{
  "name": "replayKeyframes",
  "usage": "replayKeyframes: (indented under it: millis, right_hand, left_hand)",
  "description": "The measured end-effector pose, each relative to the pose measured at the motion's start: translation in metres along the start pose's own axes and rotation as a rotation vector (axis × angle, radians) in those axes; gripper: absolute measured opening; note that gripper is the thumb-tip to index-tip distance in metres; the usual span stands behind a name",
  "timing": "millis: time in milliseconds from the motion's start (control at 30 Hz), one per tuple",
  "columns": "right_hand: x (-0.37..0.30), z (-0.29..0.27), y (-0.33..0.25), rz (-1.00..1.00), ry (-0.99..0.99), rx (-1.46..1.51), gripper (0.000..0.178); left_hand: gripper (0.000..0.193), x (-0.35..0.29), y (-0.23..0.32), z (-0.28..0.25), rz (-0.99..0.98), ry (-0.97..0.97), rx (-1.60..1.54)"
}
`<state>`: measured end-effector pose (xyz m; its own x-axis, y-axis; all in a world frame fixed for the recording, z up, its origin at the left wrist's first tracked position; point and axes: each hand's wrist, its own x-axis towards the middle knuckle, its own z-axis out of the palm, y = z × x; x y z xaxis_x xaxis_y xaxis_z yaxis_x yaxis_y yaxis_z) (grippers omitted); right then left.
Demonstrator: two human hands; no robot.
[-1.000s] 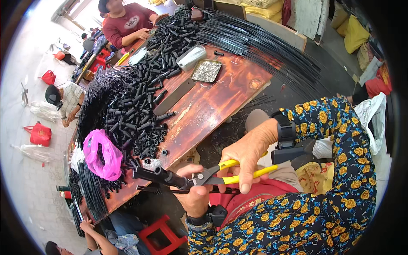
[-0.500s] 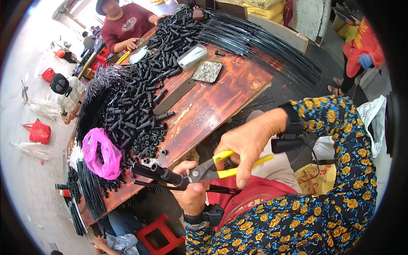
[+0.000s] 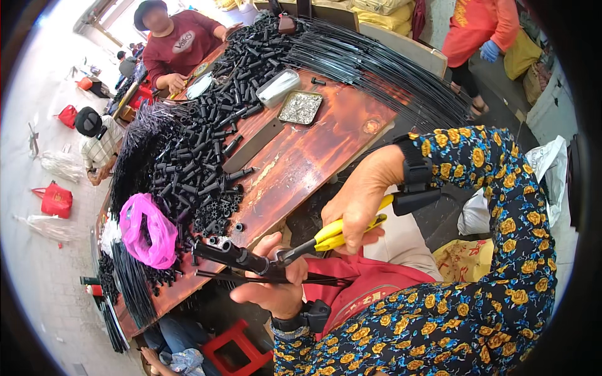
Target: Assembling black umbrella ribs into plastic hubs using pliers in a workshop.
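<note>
My left hand (image 3: 287, 285) grips a black plastic tube (image 3: 222, 252) and a few thin black rods (image 3: 232, 276) that run beneath it. Its lower fingers stretch out past the rods. Yellow-handled pliers (image 3: 331, 234) are in my right hand (image 3: 357, 203), their handles squeezed together. The dark jaws reach the end of the tube beside my left fingers; what is between them is too small to make out. Just beyond my left hand lies a heap of black plastic tubes (image 3: 188, 166) on the wooden table (image 3: 313, 156).
A tray of small silvery pieces (image 3: 301, 107), a clear container (image 3: 278, 88) and a flat metal bar (image 3: 254, 146) lie across the table. A pink bag (image 3: 164, 241) sits left, long black rods (image 3: 389, 69) far right. A red stool (image 3: 237, 344) stands below. A co-worker (image 3: 182, 47) sits opposite.
The pliers' handles have gone from spread to squeezed together, and my right hand has turned and shifted slightly left. My left lower fingers have stretched out. The person in red has moved left.
</note>
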<state>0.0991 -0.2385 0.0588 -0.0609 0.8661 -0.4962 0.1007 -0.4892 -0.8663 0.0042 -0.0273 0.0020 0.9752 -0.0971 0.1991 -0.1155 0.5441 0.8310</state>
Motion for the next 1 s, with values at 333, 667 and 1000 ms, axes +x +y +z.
replayKeyframes:
  millis: [333,667,1000]
  right_hand:
    - [0.016,0.044,0.006,-0.078,0.954,-0.610,0.035]
    - [0.060,0.060,0.020,0.031,1.585,-1.017,0.074]
    - [0.061,0.056,0.019,0.040,1.674,-1.106,0.058]
  left_hand:
    - [0.085,0.007,0.000,-0.001,-0.123,0.197,0.006]
    - [0.090,0.014,0.004,0.006,-0.159,0.343,0.043]
    - [0.089,0.016,0.002,0.006,-0.148,0.379,0.041]
